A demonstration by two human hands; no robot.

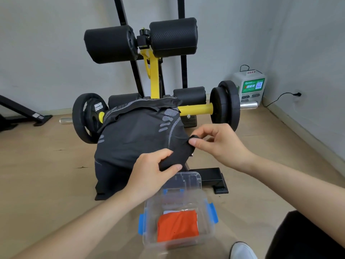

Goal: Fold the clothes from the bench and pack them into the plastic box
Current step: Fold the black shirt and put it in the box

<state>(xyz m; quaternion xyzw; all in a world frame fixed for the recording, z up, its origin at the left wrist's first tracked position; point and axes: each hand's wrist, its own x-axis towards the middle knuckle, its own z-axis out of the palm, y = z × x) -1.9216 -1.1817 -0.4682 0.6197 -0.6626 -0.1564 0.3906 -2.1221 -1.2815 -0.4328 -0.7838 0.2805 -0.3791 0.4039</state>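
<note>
Hands hold a black garment (138, 135) draped over the bench (154, 71), left hand (151, 174) gripping its near hem, right hand (222, 144) pinching a fold, beside a clear plastic box (206, 230) on the floor containing 1 folded orange cloth (177, 228).

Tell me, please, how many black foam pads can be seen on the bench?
4: upper left pad, upper right pad, lower left pad, partly behind the black garment, and lower right pad. More may be hidden.
</note>
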